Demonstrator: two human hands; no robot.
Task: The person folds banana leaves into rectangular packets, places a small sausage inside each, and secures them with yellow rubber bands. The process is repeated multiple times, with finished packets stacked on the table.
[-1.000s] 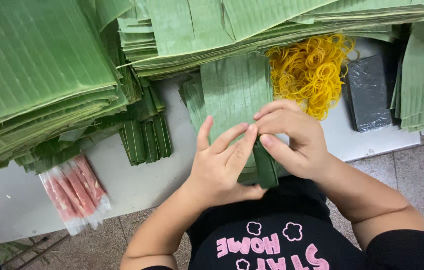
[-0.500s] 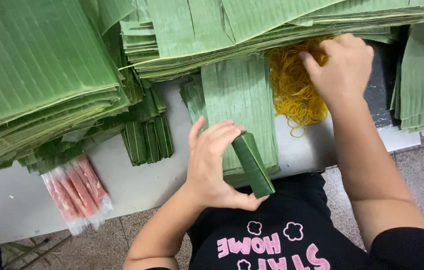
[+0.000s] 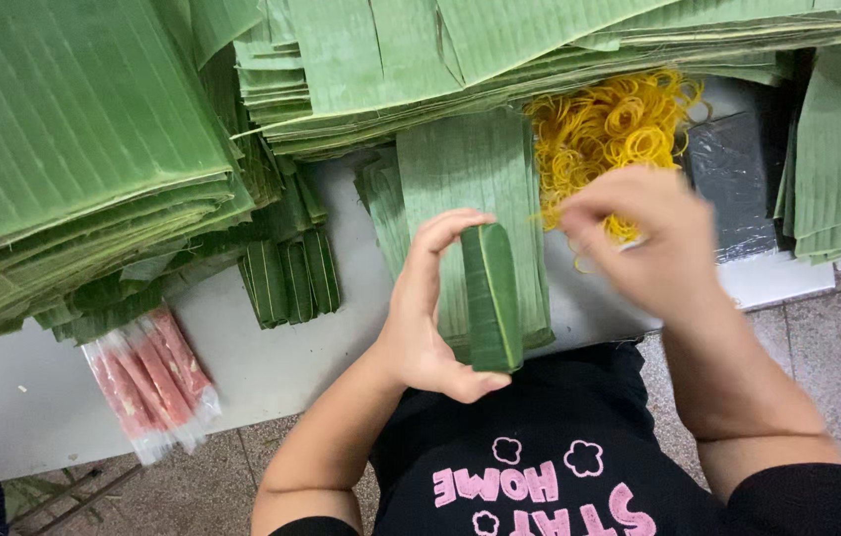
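leaf parcel (image 3: 491,296): glossy, smooth | rubber bands (image 3: 611,134): yellow, elastic | table (image 3: 242,362): matt grey

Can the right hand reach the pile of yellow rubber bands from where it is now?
Probably yes. The right hand hovers just in front of the yellow rubber bands, and nothing lies between them. The left hand holds the folded leaf parcel off to the side.

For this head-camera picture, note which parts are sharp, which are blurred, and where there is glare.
Head view: the left hand and its folded green leaf parcel are sharp; the right hand is motion-blurred; the dark plastic-wrapped block shows pale glare; light is even.
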